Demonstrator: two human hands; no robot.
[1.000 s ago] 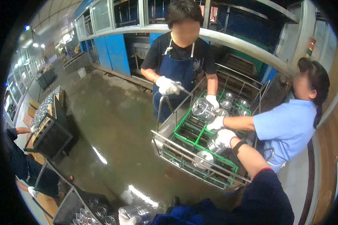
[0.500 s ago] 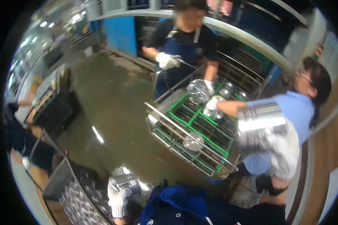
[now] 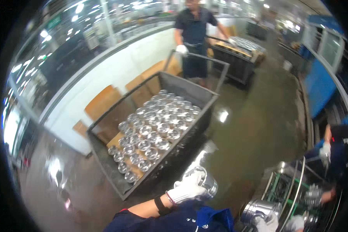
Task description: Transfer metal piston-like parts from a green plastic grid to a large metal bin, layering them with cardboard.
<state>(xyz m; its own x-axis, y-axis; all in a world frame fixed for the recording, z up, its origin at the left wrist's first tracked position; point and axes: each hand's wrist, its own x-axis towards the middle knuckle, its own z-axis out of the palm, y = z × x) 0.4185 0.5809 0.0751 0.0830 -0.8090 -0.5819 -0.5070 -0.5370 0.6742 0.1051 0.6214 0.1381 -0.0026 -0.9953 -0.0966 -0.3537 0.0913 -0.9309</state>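
My left hand [image 3: 188, 189], in a white knit glove, is closed on a shiny metal piston [image 3: 209, 186] in front of my body. Another piston [image 3: 256, 208], with ring grooves round it, is in my gloved right hand [image 3: 267, 222] at the lower right. That hand is partly cut off by the picture's lower edge. Beyond my left hand stands a dark metal cart [image 3: 123, 196] with many pistons [image 3: 152, 120] in rows on cardboard. Beside my right hand is a wire rack with green dividers [image 3: 273, 185].
A person [image 3: 195, 34] in dark clothes stands behind the cart, near a second loaded cart [image 3: 234, 63]. Co-workers' gloved hands [image 3: 324, 152] are around the rack at the right. A white wall [image 3: 69, 120] runs behind the cart, and the floor [image 3: 255, 127] looks wet.
My view has swung left, from the rack and two co-workers toward the cart of pistons. Both hands still hold their pistons; the right one now appears lower in the picture.
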